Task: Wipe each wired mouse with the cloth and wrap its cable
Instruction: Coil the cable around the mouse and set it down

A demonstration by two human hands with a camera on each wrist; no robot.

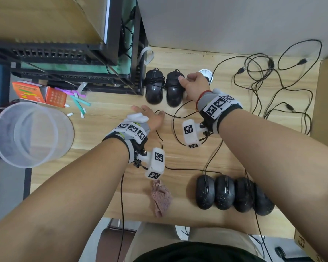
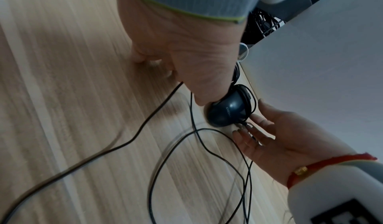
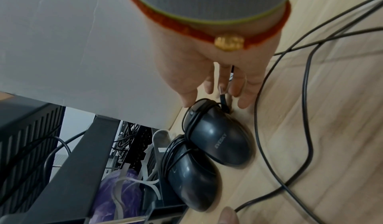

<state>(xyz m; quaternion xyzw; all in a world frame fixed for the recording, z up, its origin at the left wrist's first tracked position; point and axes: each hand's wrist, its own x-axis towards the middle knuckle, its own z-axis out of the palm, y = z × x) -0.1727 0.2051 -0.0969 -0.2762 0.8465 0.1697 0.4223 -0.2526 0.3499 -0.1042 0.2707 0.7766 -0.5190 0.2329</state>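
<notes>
black wrapped mice (image 1: 164, 87) at 12 o'clock, black speckled mice (image 1: 233, 194) at 5, pink knit cloth (image 1: 161, 197) at 6, light woodgrain desk (image 1: 102, 114), orange box (image 1: 40, 93) at 9, black-and-white tag markers (image 1: 217, 105) on wristbands

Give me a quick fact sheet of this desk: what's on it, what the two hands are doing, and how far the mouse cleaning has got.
Surface: wooden desk
Wrapped mice: two, side by side at the back, cables wound round them
Unwrapped mice: four in a row at the front edge, dusty, cables loose
Cloth: pink cloth, lying untouched near the front edge
Right hand: fingers at the right-hand wrapped mouse, by its plug end
Left hand: flat on the desk
Other: clear plastic tub, orange box
</notes>
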